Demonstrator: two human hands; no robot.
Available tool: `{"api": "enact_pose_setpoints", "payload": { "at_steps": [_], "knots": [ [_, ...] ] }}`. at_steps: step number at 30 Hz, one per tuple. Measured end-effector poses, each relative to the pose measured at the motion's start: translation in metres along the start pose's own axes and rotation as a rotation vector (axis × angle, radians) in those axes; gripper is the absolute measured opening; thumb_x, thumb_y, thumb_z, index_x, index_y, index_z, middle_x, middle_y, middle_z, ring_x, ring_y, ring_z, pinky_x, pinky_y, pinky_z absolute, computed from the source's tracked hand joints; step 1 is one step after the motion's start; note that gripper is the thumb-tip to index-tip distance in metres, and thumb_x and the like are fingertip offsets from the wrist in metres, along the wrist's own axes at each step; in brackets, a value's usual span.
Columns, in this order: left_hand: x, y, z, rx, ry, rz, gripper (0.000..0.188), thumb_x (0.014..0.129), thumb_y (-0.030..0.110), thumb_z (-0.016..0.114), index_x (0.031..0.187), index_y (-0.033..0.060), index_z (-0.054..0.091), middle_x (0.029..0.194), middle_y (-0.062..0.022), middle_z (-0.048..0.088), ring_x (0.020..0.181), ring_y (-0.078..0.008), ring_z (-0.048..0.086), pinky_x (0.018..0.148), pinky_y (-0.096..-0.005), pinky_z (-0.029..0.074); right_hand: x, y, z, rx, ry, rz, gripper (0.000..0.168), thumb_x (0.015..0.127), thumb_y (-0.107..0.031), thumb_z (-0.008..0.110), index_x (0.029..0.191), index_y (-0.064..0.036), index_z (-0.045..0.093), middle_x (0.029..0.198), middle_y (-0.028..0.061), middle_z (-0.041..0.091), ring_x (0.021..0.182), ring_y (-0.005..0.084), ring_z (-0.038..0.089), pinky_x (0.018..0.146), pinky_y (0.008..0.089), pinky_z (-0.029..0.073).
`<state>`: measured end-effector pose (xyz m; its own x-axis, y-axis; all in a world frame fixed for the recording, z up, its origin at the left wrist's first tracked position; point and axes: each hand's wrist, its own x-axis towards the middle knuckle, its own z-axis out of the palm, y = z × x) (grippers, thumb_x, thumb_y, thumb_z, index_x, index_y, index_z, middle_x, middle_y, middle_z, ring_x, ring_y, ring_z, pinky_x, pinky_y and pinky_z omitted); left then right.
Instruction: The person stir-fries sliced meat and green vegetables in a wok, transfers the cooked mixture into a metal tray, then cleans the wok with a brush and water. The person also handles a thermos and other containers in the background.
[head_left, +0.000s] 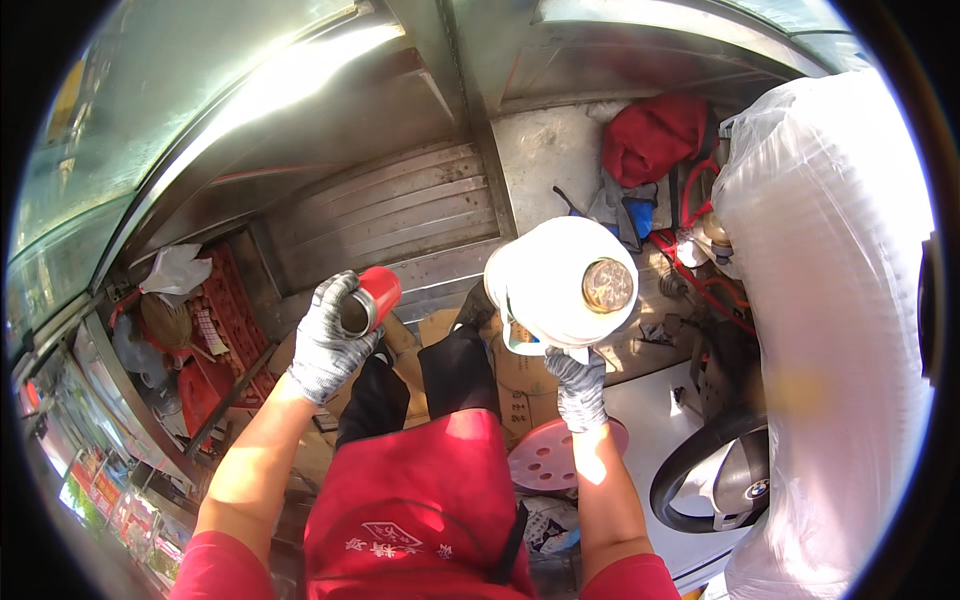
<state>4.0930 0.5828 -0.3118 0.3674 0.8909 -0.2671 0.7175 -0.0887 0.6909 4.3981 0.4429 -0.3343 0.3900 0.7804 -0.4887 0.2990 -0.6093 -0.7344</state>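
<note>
My left hand (328, 337), in a grey knitted glove, grips a red metal-rimmed cylindrical container (381, 291). It is tilted, its dark, rimmed end facing me and its red side pointing away to the right. My right hand (576, 379), gloved the same way, is closed at the near side of a large white thermos jug (540, 285). A round, cork-like stopper (608, 285) sits in the jug's top. The jug's pale handle (517, 339) shows at its lower left, and my right fingers are partly hidden beneath the body. The container and jug are apart.
A red stool with a holed seat (544, 454) stands below my right forearm. To the right are a steering wheel (712, 476) and a tall plastic-wrapped stack (832, 300). Egg trays (244, 315) lie left; a red cloth bag (656, 139) lies far right. Flattened cardboard (525, 375) covers the floor.
</note>
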Motion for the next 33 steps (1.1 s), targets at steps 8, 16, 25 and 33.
{"api": "enact_pose_setpoints", "payload": {
  "at_steps": [8,16,25,33],
  "knots": [
    [0.154,0.031,0.178,0.1,-0.128,0.424,0.055,0.068,0.009,0.067,0.119,0.0103,0.047,0.12,-0.0211,0.048,0.101,-0.0362,0.054,0.084,-0.0379,0.048,-0.085,0.032,-0.02,0.039,-0.063,0.289,0.015,0.067,-0.003,0.067,0.081,0.0,0.061,0.069,0.0038,0.062,0.061,0.0117,0.057,0.057,0.0289,0.047],
    [0.203,0.026,0.277,0.164,-0.329,0.313,0.058,0.068,-0.002,0.058,0.123,0.0082,0.044,0.122,-0.0258,0.045,0.111,-0.0392,0.047,0.094,-0.0396,0.04,-0.085,0.081,-0.015,0.12,0.05,0.33,0.03,0.067,-0.004,0.069,0.095,0.0,0.06,0.085,0.0059,0.062,0.077,0.0133,0.058,0.071,0.0288,0.046],
    [0.168,0.03,0.236,-0.094,-0.199,0.217,0.065,0.074,0.005,0.062,0.132,0.0086,0.034,0.123,-0.0204,0.044,0.109,-0.0359,0.048,0.092,-0.0378,0.043,-0.049,0.104,-0.01,0.038,0.041,0.364,0.028,0.069,0.001,0.066,0.096,0.002,0.059,0.087,0.0043,0.063,0.078,0.0114,0.056,0.073,0.0284,0.047],
    [0.092,0.116,0.155,-0.404,-0.28,0.6,0.045,0.07,0.023,0.067,0.106,0.0011,0.054,0.092,-0.0163,0.053,0.087,-0.0338,0.053,0.076,-0.0408,0.044,-0.029,0.128,-0.008,-0.085,-0.182,0.338,0.041,0.071,-0.013,0.072,0.106,-0.001,0.057,0.101,0.008,0.063,0.089,0.0195,0.059,0.081,0.0318,0.046]
  ]
}}
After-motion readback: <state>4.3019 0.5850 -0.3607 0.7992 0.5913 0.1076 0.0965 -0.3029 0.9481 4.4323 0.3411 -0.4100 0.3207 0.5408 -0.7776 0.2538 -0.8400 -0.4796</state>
